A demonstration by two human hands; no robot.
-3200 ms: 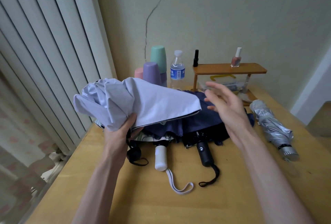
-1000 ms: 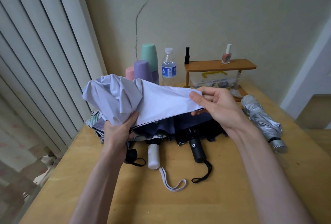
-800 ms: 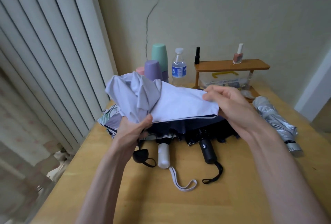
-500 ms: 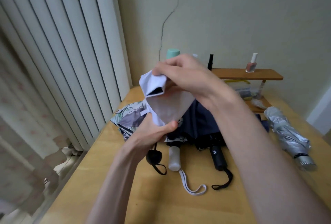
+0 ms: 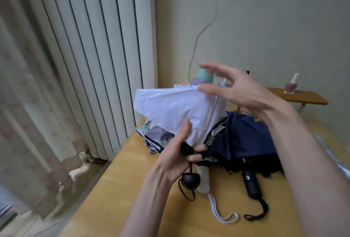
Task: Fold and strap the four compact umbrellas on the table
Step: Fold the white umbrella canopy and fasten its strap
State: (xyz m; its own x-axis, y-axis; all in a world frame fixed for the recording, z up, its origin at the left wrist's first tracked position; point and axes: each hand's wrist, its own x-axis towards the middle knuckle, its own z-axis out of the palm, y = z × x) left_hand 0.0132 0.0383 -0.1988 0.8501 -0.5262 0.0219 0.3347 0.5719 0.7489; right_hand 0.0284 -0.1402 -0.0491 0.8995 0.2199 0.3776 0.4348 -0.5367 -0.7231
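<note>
Above the left hand (image 5: 178, 155), the pale umbrella (image 5: 170, 109) is bunching loosely while that hand is gripping its gathered base, thumb pressing the cloth, round black handle (image 5: 190, 180) hanging just below. The right hand (image 5: 240, 89) is hovering spread open at the canopy's top, gripping nothing. To my eye the step is calling for pulling each panel flat and wrapping all one way round the shaft, with a firm left grip.

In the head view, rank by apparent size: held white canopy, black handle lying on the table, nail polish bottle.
1. white canopy
2. black handle
3. nail polish bottle, though it is farthest from the camera
</note>
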